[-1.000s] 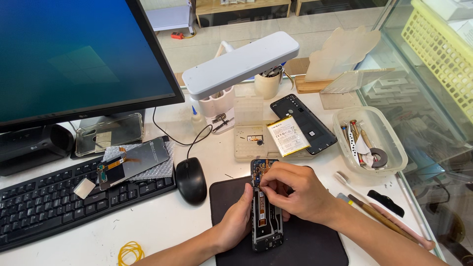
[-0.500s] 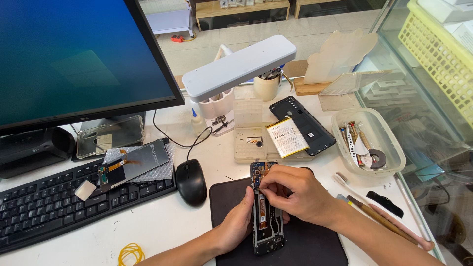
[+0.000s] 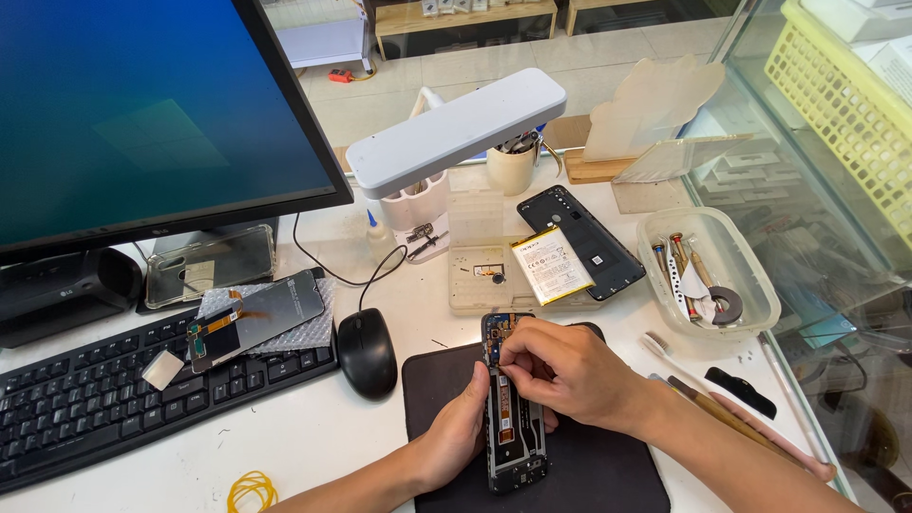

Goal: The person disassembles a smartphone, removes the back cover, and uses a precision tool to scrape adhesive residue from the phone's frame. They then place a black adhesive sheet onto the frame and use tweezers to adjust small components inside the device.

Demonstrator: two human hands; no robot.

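The opened phone chassis point(image 3: 514, 418) lies flat on the dark work mat point(image 3: 608, 475), its long axis running almost straight away from the person, camera end farthest. The left hand point(image 3: 461, 432) clasps its left edge with curled fingers, while the right hand point(image 3: 560, 370) pinches closed over the upper board area; what the fingertips grip cannot be determined. The assembly appears light, rigid and fragile; hold it by the frame edges only.
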